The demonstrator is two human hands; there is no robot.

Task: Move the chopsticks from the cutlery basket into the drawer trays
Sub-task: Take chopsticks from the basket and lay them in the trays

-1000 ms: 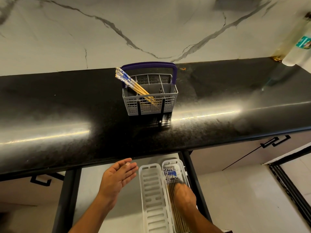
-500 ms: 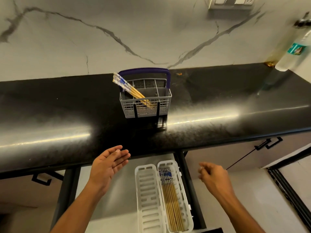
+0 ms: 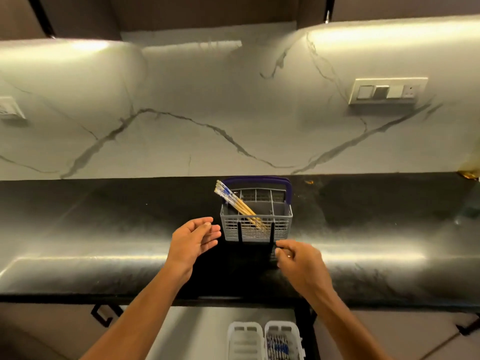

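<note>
A grey cutlery basket (image 3: 281,226) with a purple handle stands on the black countertop (image 3: 104,229). Several chopsticks (image 3: 235,202) with blue-and-white tops lean out of its left compartment. My left hand (image 3: 193,239) hovers open just left of the basket, palm facing right. Just below the basket's front right corner is my right hand (image 3: 298,261), its fingers loosely curled and holding nothing. Below the counter edge, two white trays lie in the open drawer: the left tray (image 3: 244,339) looks bare, the right tray (image 3: 281,339) holds several chopsticks.
A marble backsplash rises behind the counter, with a switch plate (image 3: 387,90) at the right and another (image 3: 9,109) at the far left. Black cabinet handles (image 3: 104,314) sit under the counter edge. Dark upper cabinets hang overhead.
Both hands have risen from the drawer level to the basket on the counter. The view has tilted upward, so the drawer trays have slid to the bottom edge.
</note>
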